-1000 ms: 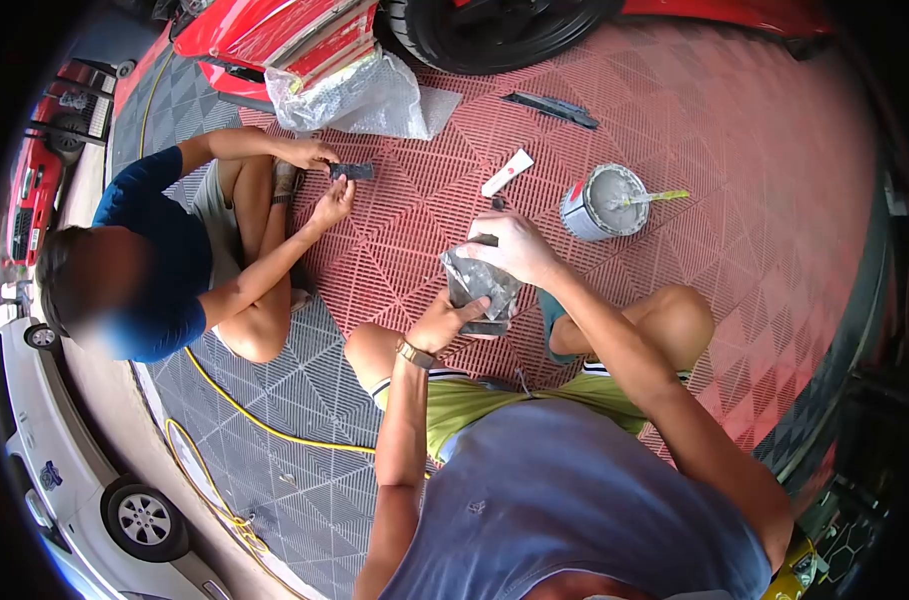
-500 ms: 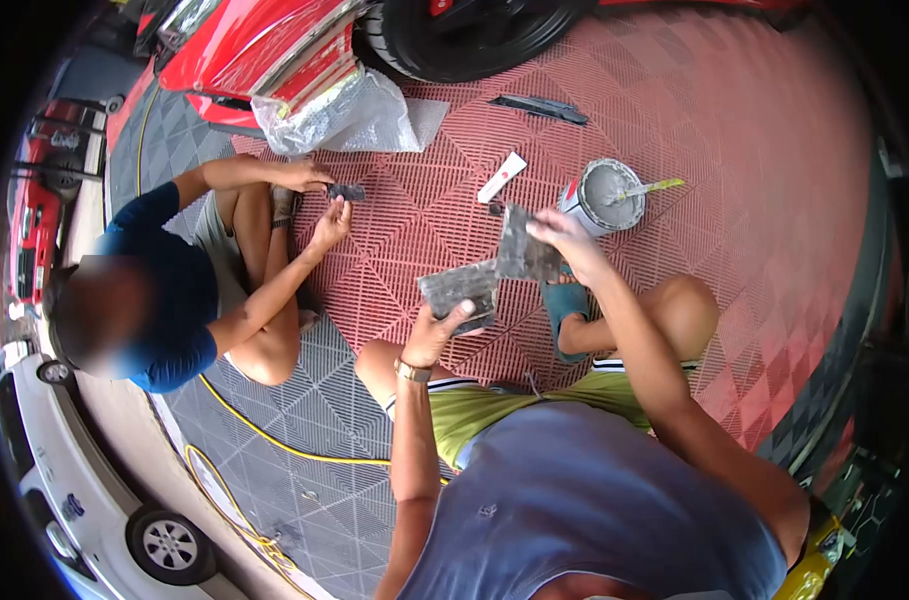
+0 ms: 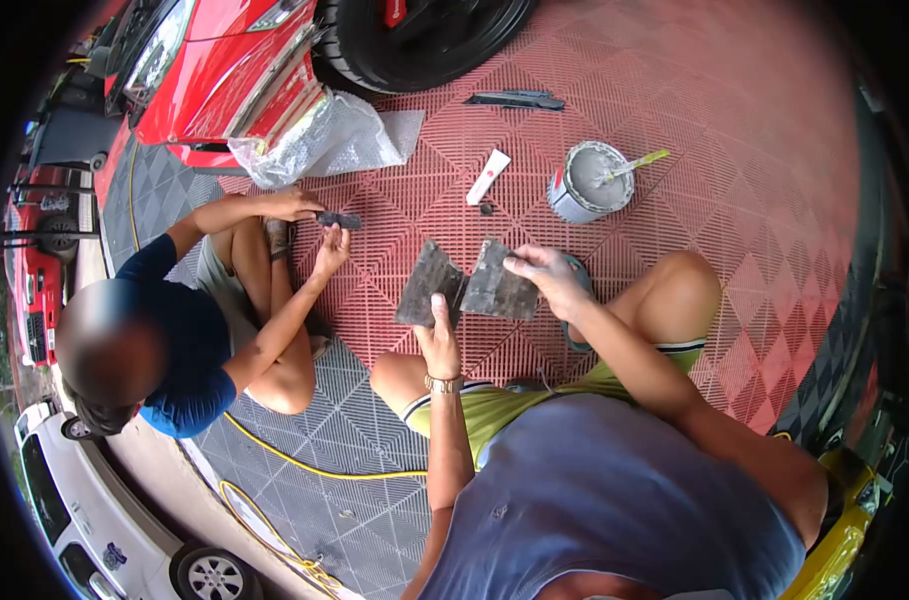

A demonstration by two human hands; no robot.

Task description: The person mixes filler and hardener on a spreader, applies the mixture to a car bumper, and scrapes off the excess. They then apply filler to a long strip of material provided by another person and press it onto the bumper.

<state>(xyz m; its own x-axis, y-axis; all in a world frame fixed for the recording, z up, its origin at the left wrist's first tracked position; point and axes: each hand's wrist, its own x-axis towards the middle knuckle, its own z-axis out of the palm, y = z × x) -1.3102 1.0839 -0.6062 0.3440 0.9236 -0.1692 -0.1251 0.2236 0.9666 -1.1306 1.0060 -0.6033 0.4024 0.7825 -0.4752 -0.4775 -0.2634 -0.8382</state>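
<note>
My left hand [image 3: 438, 345] grips a dark, scuffed putty plate [image 3: 426, 285], its thumb laid over the face. In my right hand [image 3: 552, 278] is a second flat putty plate [image 3: 498, 287], dark and streaked with grey, held by its upper right corner. The two plates are side by side, their facing edges meeting or nearly so in front of my knees. Beyond my right hand stands an open can of grey paste [image 3: 590, 182] with a yellowish-handled stick [image 3: 642, 163] in it. A white tube [image 3: 488, 177] and its small dark cap [image 3: 486, 209] lie nearby.
At left a seated person [image 3: 189, 310] holds a small dark strip [image 3: 339, 219]. A red car [image 3: 224, 75] with bubble wrap [image 3: 319, 140] at its front stands ahead. Dark trim pieces [image 3: 515, 100] lie on the tiled floor [image 3: 394, 190]. A yellow hose [image 3: 314, 468] runs behind the person.
The left plate has turned more upright and the right plate has come down level beside it. My view has shifted slightly. The other person still holds the strip.
</note>
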